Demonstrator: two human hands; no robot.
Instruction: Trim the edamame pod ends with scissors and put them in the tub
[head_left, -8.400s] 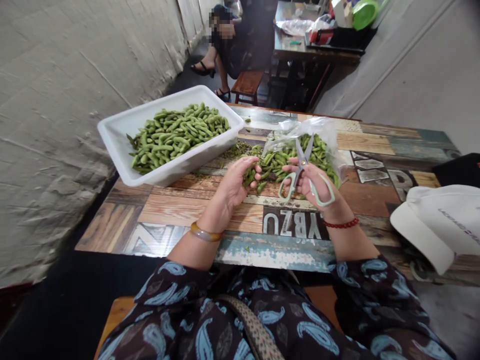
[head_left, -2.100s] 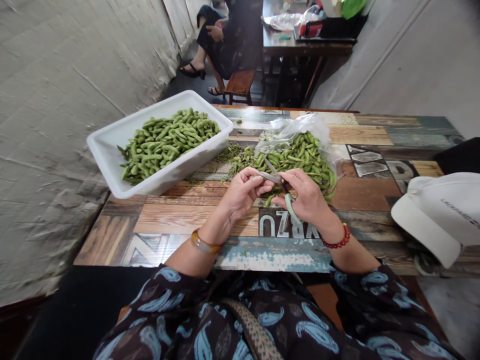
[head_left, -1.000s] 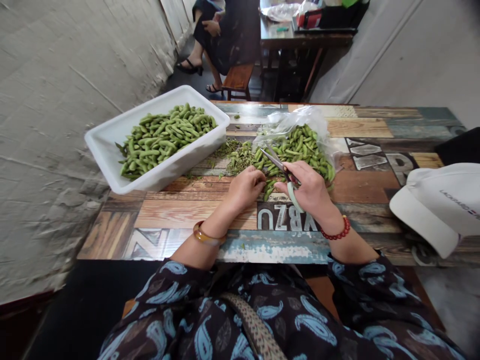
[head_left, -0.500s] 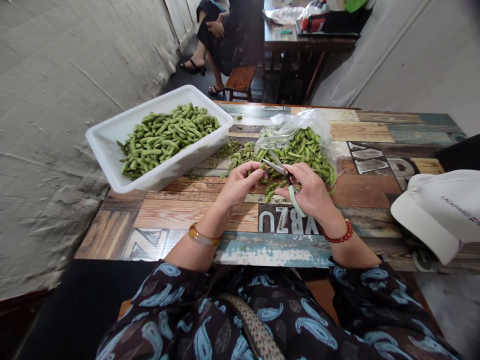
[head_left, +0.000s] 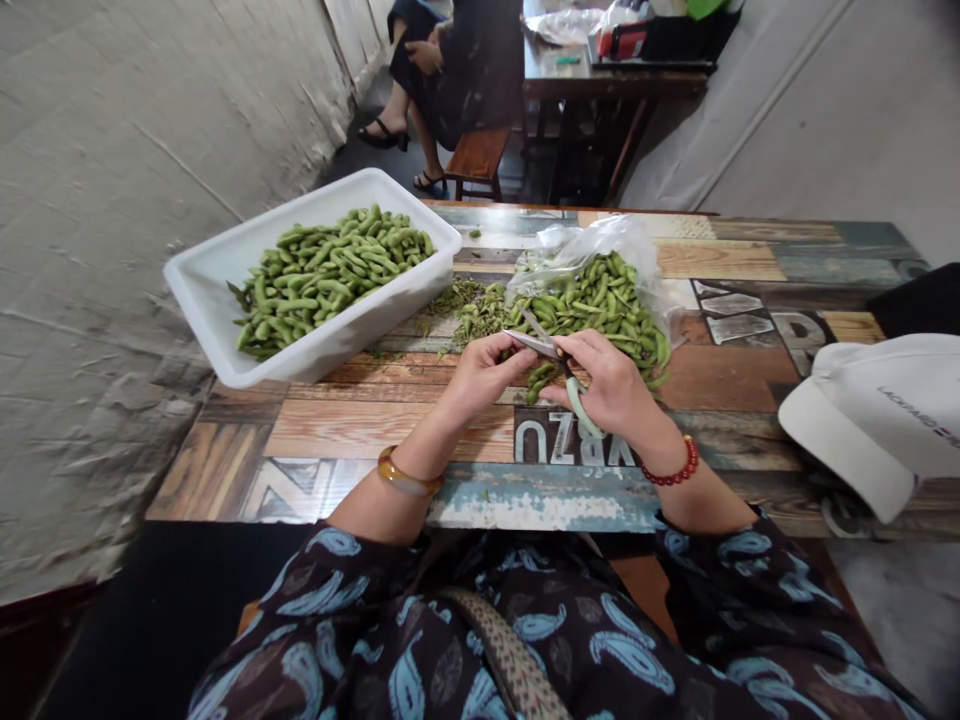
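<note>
My right hand [head_left: 609, 382] grips a pair of scissors [head_left: 576, 398] with pale green handles, their blades parted and pointing left. The blades lie at the fingertips of my left hand [head_left: 480, 378], which is closed in a pinch on an edamame pod, now mostly hidden by fingers and blades. Just beyond my hands, a heap of edamame pods [head_left: 611, 300] spills from a clear plastic bag [head_left: 634, 240]. Left of it lies a pile of small green trimmings [head_left: 480, 312]. A white plastic tub [head_left: 352, 342] at the left holds many more pods.
The patterned wooden table [head_left: 360, 425] runs up near a rough wall on the left. A white cap [head_left: 889, 420] rests at the right edge. Behind, a person [head_left: 457, 70] sits by a wooden stool [head_left: 478, 155] and a second table [head_left: 551, 75] with items on it.
The scissors have moved slightly left, so their blades now reach my left fingertips. The pod pinched there, visible before, is now mostly covered.
</note>
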